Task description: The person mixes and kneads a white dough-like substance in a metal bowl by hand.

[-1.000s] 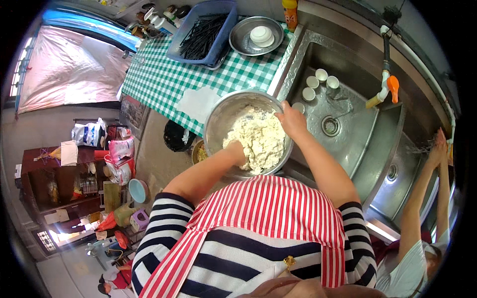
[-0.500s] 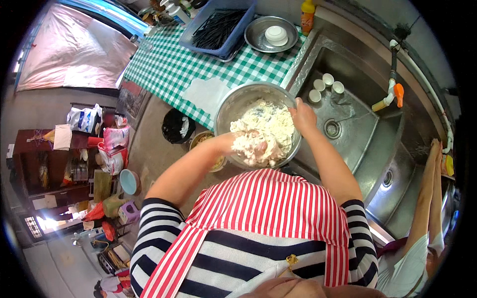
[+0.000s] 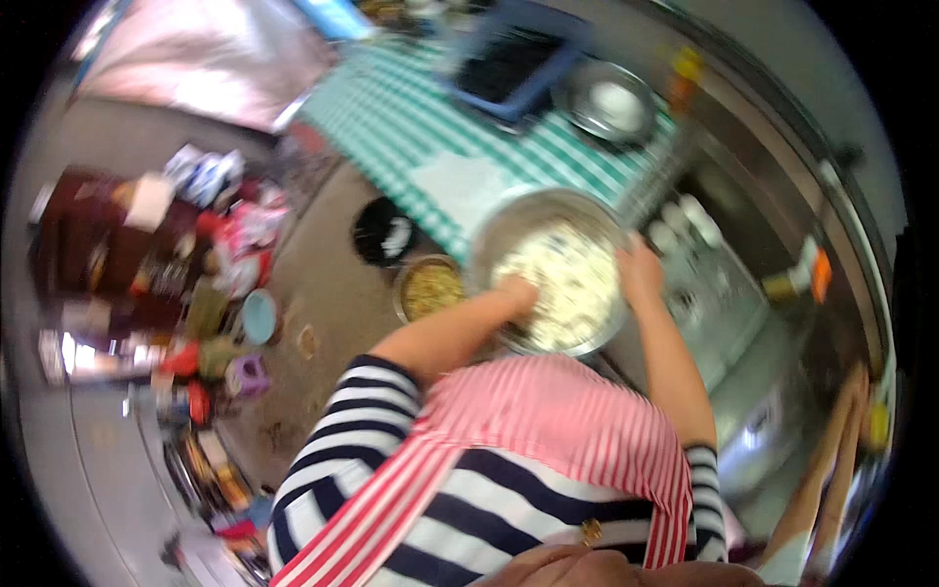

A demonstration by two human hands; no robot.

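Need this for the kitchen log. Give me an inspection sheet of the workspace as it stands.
Surface: counter under a green checked cloth, beside a steel sink; picture is motion-blurred.
Job's things: large metal bowl at the counter edge, holding pale crumbly dough.
Clutter: blue tray of dark items, small metal dish, white cups in the sink, a smaller bowl of yellowish food lower down.
Hands: left hand in the dough; right hand on the bowl's right rim; fingers too blurred to judge.
Cables: nothing seen.
Surroundings: floor crowded with containers at left; another person's arm at right.
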